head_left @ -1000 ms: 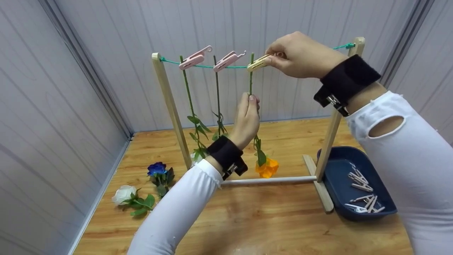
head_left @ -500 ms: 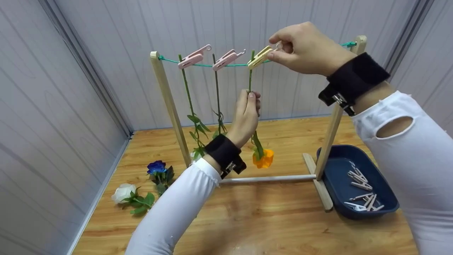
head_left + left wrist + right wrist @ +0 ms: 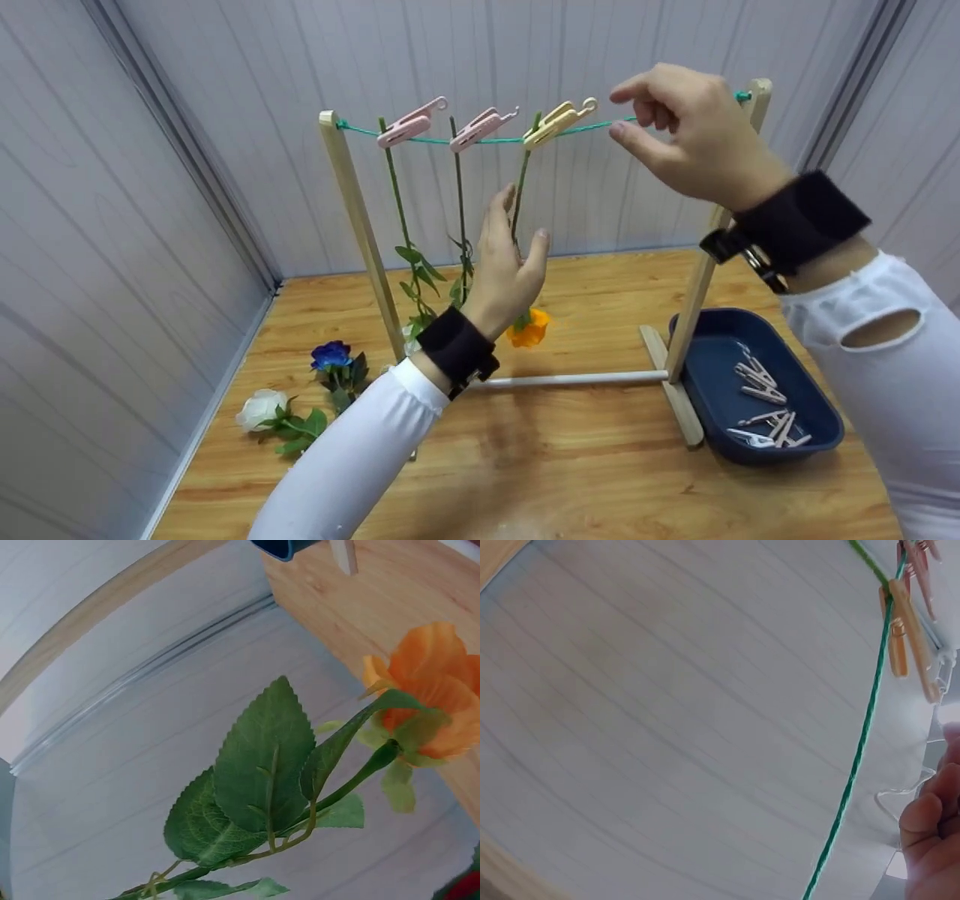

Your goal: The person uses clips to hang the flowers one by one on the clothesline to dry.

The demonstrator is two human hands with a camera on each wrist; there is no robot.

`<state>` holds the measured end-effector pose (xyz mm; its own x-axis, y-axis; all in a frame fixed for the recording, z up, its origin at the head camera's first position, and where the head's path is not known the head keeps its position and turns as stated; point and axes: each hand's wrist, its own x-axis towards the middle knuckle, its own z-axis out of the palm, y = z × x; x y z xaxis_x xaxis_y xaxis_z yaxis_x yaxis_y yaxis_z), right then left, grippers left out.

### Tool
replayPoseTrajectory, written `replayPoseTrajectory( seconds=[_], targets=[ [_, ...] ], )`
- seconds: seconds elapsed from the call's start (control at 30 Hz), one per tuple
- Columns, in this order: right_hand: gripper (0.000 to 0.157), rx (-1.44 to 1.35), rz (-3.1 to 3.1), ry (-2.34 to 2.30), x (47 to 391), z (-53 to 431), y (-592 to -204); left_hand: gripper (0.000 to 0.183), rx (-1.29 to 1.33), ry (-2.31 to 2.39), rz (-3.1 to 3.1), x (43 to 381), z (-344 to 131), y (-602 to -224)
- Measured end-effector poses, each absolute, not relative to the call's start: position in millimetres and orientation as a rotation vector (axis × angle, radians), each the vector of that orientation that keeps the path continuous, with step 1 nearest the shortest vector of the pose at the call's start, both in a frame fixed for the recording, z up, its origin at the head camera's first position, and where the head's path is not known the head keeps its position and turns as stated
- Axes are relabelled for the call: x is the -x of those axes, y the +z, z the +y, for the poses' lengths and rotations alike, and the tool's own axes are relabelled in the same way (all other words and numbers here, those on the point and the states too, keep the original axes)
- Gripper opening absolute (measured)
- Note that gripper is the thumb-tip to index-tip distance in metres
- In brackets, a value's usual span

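A yellow clothespin [image 3: 555, 126] clips the stem of an orange flower [image 3: 529, 328] to a green string [image 3: 600, 127]; the flower hangs head down. My left hand [image 3: 504, 259] is beside that stem, thumb and fingers spread apart, gripping nothing. To the right of the yellow clothespin my right hand [image 3: 694, 135] is held in the air, thumb and forefinger apart, with nothing between them. Two pink clothespins [image 3: 405, 131] hold two more stems on the string to the left. The left wrist view shows the orange flower [image 3: 431, 690] and its green leaves [image 3: 266, 757] close up.
The string runs between wooden posts [image 3: 694, 300], joined low down by a white rod [image 3: 570, 379]. A dark blue basin [image 3: 709, 405] with several clothespins [image 3: 761, 382] stands at the right. A white rose [image 3: 262, 410] and a blue rose [image 3: 332, 355] lie on the table at the left.
My right hand has let go of the yellow clothespin and moved right. My left hand has released the stem and spread its fingers. The orange flower has swung left and slightly up.
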<state>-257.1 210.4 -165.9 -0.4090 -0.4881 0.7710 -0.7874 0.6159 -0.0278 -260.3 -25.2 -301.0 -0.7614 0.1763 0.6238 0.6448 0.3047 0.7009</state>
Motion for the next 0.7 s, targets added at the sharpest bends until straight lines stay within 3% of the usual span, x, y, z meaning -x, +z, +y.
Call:
replayPoseTrajectory(
  seconds=[0.27, 0.5, 0.7],
  targets=[
    [0.004, -1.163, -2.057, 0.583, 238.1, 238.9, -200.8, 0.032, 0.837, -1.293, -1.938, 244.7, -41.2, -316.9],
    [0.028, -1.222, -2.189, 0.63, 235.4, 285.2, -241.7, 0.009, 0.95, -1.225, -2.008, 233.9, -58.2, -340.2],
    [0.025, -1.036, -2.55, 0.62, 231.5, 322.8, -281.9, 0.014, 1.01, -1.134, -2.18, 220.3, -70.2, -364.8]
  ],
)
